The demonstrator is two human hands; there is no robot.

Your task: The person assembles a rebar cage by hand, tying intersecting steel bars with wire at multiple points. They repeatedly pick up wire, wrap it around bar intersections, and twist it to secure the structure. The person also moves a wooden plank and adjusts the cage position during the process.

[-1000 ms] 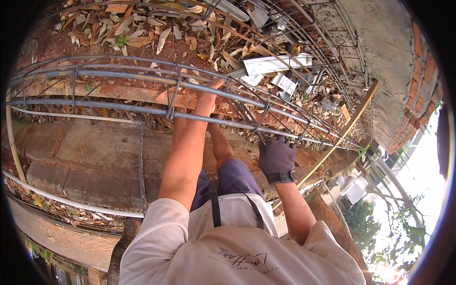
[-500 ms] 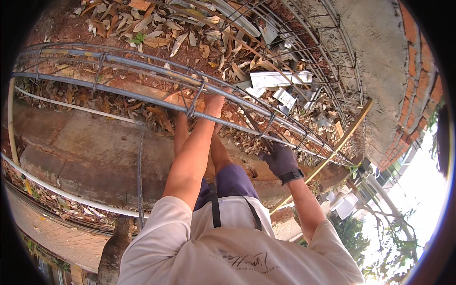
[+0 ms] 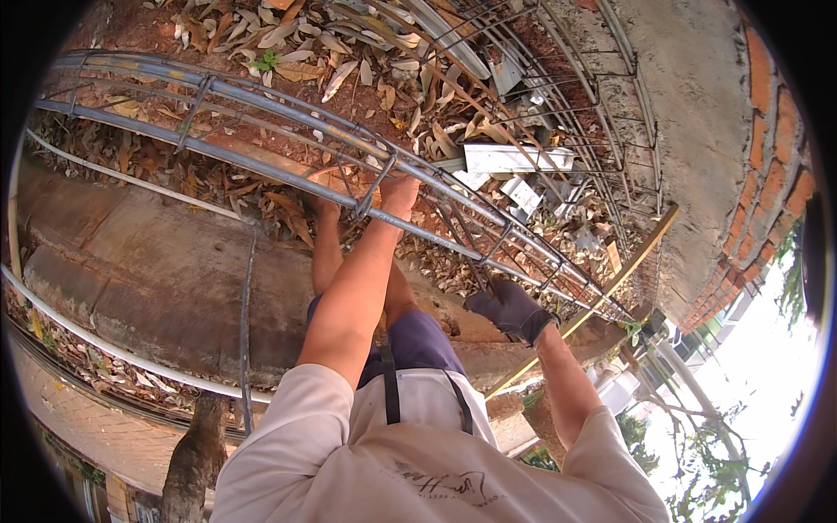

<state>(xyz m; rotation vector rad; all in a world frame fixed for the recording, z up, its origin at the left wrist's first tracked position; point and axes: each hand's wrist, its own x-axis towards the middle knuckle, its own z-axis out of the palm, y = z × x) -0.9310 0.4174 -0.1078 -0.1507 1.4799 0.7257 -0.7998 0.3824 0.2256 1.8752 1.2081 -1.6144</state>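
A long rebar cage (image 3: pixel 288 170), made of grey bars with thin square ties, crosses in front of me from left to lower right. My bare left hand (image 3: pixel 401 193) reaches in among its bars near a tie; the bars hide its fingers. My right hand (image 3: pixel 513 311), in a dark glove, is closed around the lower end of a long dark metal tool (image 3: pixel 462 231). That tool has thin arms slanting up and left into the cage, close to my left hand. Its kind is not clear.
Another rebar cage (image 3: pixel 602 113) curves along a rough concrete wall (image 3: pixel 689 131) with bricks. Dry leaves and scrap metal pieces (image 3: pixel 519 159) lie on the soil. A thin wooden strip (image 3: pixel 623 277) slants at right. A stone kerb (image 3: pixel 157 261) and white pipe (image 3: pixel 113 340) run nearer me.
My right hand has moved slightly down and left, below the cage, and the tool's arms now look more spread. My left hand stays at the same tie. The whole view has shifted a little.
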